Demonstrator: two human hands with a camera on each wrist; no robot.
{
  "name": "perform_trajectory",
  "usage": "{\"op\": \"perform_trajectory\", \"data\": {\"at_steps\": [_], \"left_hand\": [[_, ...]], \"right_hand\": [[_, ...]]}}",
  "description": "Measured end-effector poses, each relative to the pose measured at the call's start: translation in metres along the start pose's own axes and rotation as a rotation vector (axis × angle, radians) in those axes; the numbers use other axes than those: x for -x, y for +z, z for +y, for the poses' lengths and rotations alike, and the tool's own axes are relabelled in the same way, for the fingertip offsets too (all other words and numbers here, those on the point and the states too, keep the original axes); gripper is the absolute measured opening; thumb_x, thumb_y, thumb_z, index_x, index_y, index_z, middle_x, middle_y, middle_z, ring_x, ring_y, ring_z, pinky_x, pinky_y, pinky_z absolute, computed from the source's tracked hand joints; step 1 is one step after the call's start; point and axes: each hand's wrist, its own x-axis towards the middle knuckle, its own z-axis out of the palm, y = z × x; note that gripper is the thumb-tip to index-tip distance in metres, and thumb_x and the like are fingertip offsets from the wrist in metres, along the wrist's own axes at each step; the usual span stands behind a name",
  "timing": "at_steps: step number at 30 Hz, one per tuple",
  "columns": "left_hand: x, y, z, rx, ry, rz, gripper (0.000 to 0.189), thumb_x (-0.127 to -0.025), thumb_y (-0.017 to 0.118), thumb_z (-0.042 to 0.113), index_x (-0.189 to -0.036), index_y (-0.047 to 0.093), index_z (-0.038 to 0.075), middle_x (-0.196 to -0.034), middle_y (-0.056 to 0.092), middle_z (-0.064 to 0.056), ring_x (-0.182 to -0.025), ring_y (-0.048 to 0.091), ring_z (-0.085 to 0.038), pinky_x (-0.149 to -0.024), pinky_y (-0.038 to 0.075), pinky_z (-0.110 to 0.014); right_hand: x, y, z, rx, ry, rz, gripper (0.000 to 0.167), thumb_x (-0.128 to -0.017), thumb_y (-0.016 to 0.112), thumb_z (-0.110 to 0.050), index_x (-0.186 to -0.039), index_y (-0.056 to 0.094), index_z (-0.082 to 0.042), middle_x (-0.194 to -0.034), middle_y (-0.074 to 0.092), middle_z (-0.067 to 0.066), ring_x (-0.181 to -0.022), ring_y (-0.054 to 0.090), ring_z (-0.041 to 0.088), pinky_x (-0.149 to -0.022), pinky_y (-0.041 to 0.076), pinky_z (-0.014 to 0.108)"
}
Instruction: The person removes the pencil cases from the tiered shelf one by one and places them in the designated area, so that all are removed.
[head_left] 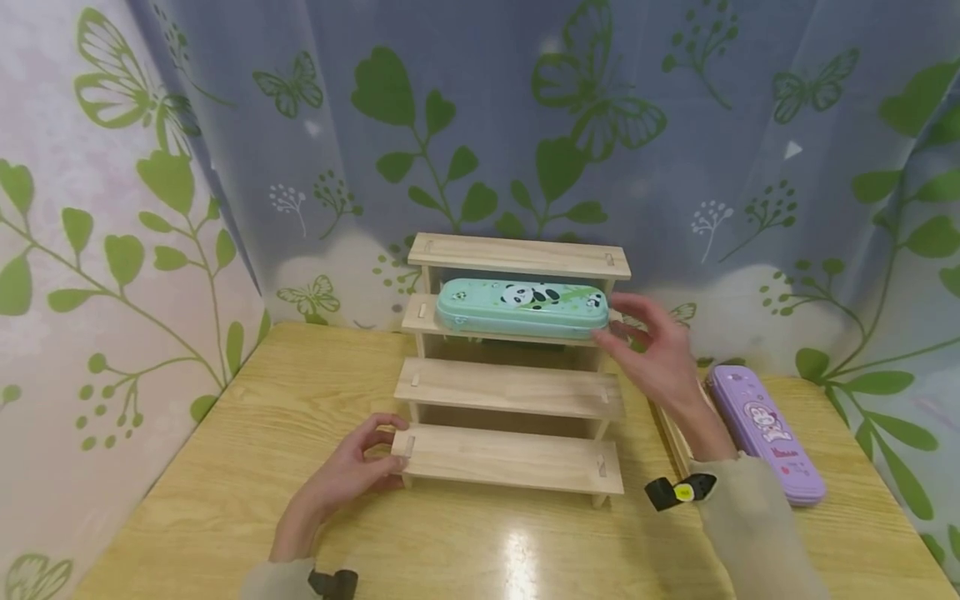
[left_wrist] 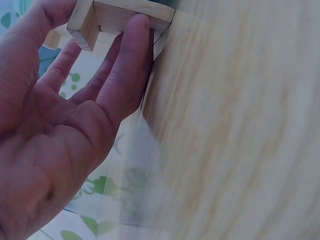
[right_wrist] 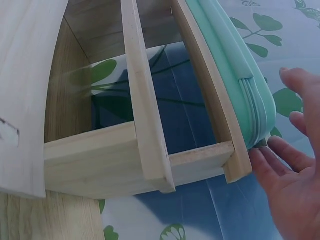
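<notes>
Mint case: from where I stand, the panda-printed mint case [head_left: 525,307] lies lengthwise, picture up, on the second shelf [head_left: 422,315] from the top of the wooden stand [head_left: 517,255]; bare board shows past its left end.
Handling the case: I'd say small, level nudges suit it best, pushing low on the end with the fingertips, so that it slides along the board without tipping over the front edge.
Steadying the stand: the frame looks light to me, so a firm hold low down should stop it creeping when the case is pushed.
Right hand: the right hand [head_left: 660,358] is at the case's right end, fingers loosely bent and moderately spread, thumb by the front corner; the lower fingertips seem to touch the end, but nothing is wrapped in the grasp.
Left hand: the left hand [head_left: 345,467] holds the left end of the bottom step [head_left: 510,457], thumb and fingers bent around it with only a narrow gap.
Purple case: over on the right, the purple case [head_left: 765,433] lies near the right forearm, touched by neither hand.
</notes>
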Motion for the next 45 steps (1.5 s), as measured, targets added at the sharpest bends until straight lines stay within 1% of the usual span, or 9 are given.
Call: {"op": "perform_trajectory", "data": {"at_steps": [7, 13, 16, 24, 30, 35, 39, 42, 45], "left_hand": [[0.001, 0.001, -0.001, 0.007, -0.003, -0.001, 0.052, -0.093, 0.069, 0.006, -0.139, 0.045, 0.008, -0.136, 0.05, -0.03, -0.103, 0.066, -0.024, -0.084, 0.065, -0.042], [0.002, 0.001, -0.001, 0.008, 0.007, -0.007, 0.052, -0.094, 0.069, 0.006, -0.139, 0.044, 0.007, -0.135, 0.05, -0.03, -0.102, 0.067, -0.024, -0.084, 0.065, -0.041], [0.001, 0.0, -0.002, 0.012, 0.011, -0.005, 0.052, -0.093, 0.069, 0.006, -0.139, 0.043, 0.006, -0.135, 0.05, -0.03, -0.101, 0.067, -0.024, -0.084, 0.065, -0.041], [0.001, 0.001, -0.001, 0.018, 0.002, -0.003, 0.052, -0.094, 0.069, 0.006, -0.139, 0.043, 0.006, -0.136, 0.049, -0.03, -0.103, 0.066, -0.024, -0.084, 0.065, -0.041], [0.001, 0.001, 0.0, 0.017, -0.002, -0.002, 0.053, -0.094, 0.069, 0.006, -0.14, 0.043, 0.006, -0.137, 0.049, -0.031, -0.102, 0.066, -0.024, -0.084, 0.065, -0.04], [0.001, 0.0, 0.001, 0.024, 0.0, -0.001, 0.053, -0.094, 0.068, 0.006, -0.141, 0.043, 0.005, -0.138, 0.048, -0.031, -0.102, 0.067, -0.023, -0.085, 0.065, -0.04], [0.001, 0.0, 0.001, 0.028, 0.007, -0.007, 0.054, -0.094, 0.067, 0.005, -0.141, 0.042, 0.005, -0.139, 0.047, -0.031, -0.102, 0.067, -0.024, -0.085, 0.065, -0.041], [0.002, 0.0, 0.001, 0.026, 0.008, -0.005, 0.054, -0.094, 0.067, 0.005, -0.141, 0.042, 0.005, -0.138, 0.048, -0.031, -0.102, 0.067, -0.023, -0.085, 0.065, -0.041], [0.002, 0.0, 0.001, 0.023, 0.013, -0.007, 0.053, -0.094, 0.067, 0.005, -0.141, 0.042, 0.005, -0.138, 0.048, -0.031, -0.102, 0.067, -0.023, -0.084, 0.065, -0.041]], "right_hand": [[-0.004, 0.002, -0.001, 0.049, 0.064, -0.075, 0.057, -0.088, 0.079, -0.007, -0.14, 0.055, -0.003, -0.139, 0.059, 0.023, -0.121, 0.064, 0.045, -0.089, 0.059, 0.019], [-0.008, 0.004, -0.002, 0.147, 0.118, -0.126, 0.064, -0.09, 0.08, -0.019, -0.148, 0.052, -0.011, -0.136, 0.061, 0.023, -0.12, 0.065, 0.041, -0.1, 0.059, 0.047], [-0.01, 0.005, -0.001, 0.159, 0.123, -0.139, 0.066, -0.09, 0.079, -0.019, -0.149, 0.05, -0.012, -0.135, 0.061, 0.025, -0.12, 0.064, 0.042, -0.102, 0.056, 0.053], [-0.01, 0.006, 0.0, 0.182, 0.119, -0.134, 0.061, -0.09, 0.079, -0.017, -0.144, 0.054, -0.008, -0.135, 0.056, 0.022, -0.122, 0.062, 0.039, -0.103, 0.056, 0.051], [-0.008, 0.006, -0.004, 0.226, 0.174, -0.189, 0.073, -0.088, 0.082, -0.024, -0.151, 0.048, -0.013, -0.13, 0.045, 0.024, -0.124, 0.059, 0.049, -0.104, 0.056, 0.054], [-0.007, 0.005, -0.007, 0.204, 0.196, -0.232, 0.08, -0.084, 0.086, -0.025, -0.152, 0.046, -0.014, -0.137, 0.041, 0.024, -0.13, 0.054, 0.049, -0.107, 0.053, 0.054], [-0.008, 0.005, -0.007, 0.201, 0.166, -0.237, 0.08, -0.08, 0.089, -0.022, -0.148, 0.048, -0.01, -0.144, 0.049, 0.021, -0.126, 0.058, 0.044, -0.108, 0.052, 0.055], [-0.007, 0.006, -0.006, 0.213, 0.133, -0.23, 0.078, -0.078, 0.09, -0.021, -0.144, 0.05, -0.01, -0.139, 0.059, 0.016, -0.117, 0.063, 0.036, -0.101, 0.054, 0.046], [-0.005, 0.006, -0.004, 0.219, 0.079, -0.21, 0.072, -0.078, 0.09, -0.019, -0.14, 0.056, -0.01, -0.136, 0.062, 0.012, -0.112, 0.063, 0.027, -0.096, 0.054, 0.03]]}}
